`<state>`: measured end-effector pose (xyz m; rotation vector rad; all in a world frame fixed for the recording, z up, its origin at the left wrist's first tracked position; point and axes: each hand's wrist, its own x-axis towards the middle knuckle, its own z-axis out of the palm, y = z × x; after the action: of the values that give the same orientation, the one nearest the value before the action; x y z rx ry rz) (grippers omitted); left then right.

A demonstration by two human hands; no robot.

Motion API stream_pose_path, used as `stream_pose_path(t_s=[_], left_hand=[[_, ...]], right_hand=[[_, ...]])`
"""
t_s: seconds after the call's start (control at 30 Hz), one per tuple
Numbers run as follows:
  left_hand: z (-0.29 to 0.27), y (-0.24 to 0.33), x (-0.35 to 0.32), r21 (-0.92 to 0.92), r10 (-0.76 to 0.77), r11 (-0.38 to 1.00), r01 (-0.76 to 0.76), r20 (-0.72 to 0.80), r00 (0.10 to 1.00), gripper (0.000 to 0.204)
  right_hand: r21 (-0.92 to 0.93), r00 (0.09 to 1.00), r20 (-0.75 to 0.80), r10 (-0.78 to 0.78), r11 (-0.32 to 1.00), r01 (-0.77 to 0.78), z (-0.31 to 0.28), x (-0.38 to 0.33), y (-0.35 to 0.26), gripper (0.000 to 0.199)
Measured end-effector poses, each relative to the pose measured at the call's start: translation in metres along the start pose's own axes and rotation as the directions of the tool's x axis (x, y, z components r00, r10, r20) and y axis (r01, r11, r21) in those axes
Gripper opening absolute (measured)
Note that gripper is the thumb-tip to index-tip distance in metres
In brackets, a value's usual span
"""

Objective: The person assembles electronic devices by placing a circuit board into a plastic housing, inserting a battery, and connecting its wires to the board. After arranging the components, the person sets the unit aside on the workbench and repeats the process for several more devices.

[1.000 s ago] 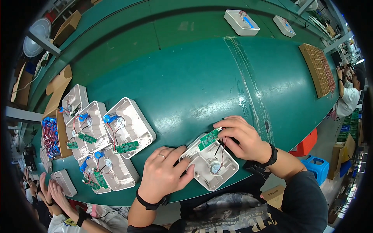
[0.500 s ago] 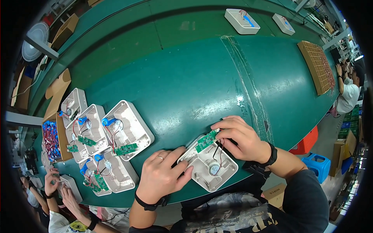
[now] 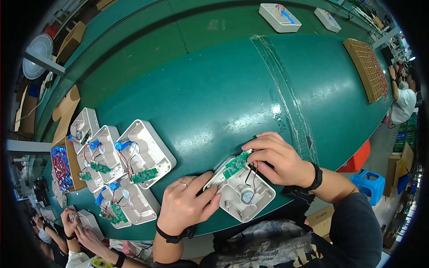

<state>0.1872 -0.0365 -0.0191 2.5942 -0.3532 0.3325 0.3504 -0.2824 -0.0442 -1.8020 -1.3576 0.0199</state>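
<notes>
White at lower centre: clamping housing (image 3: 230,196) in left hand (image 3: 185,203), pinching not-yet-seated circuit board (image 3: 234,166) in right hand (image 3: 279,161); speaker (image 3: 246,195) placed.

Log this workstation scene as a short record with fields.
Left hand: left hand touching the left side of a pale housing
Right hand: right hand at the right end of a green circuit board; exact pinch point hidden
Inside housing: round speaker, dark and reddish wires
Left of hands: clustered housings with boards and blue cylinders; cardboard box of blue parts
Far side: two pale housings
Far right: gridded cardboard tray
</notes>
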Motion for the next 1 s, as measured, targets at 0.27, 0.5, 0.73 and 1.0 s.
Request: stream_pose_path(t_s=[0.27,0.5,0.73,1.0], left_hand=[[-0.002,-0.003,-0.004,-0.018,0.014,1.000,-0.014,-0.015,1.000,0.014],[-0.006,0.001,-0.001,0.000,-0.004,1.000,0.004,0.033,0.999,0.012],[-0.003,0.003,0.000,-0.022,-0.012,1.000,0.012,-0.008,1.000,0.022],[0.013,0.001,0.007,-0.186,-0.195,0.967,0.172,-0.109,0.975,0.046]], right_hand=[[-0.010,1.000,0.008,0.009,1.000,-0.009,0.002,-0.001,-0.002,0.028],[0.009,1.000,0.011,0.025,1.000,-0.025,-0.002,-0.001,-0.002,0.028],[0.005,0.999,0.035,0.012,1.000,-0.012,-0.007,-0.002,0.001,0.029],[-0.045,0.996,0.089,-0.027,0.999,0.031,-0.005,0.007,-0.024,0.030]])
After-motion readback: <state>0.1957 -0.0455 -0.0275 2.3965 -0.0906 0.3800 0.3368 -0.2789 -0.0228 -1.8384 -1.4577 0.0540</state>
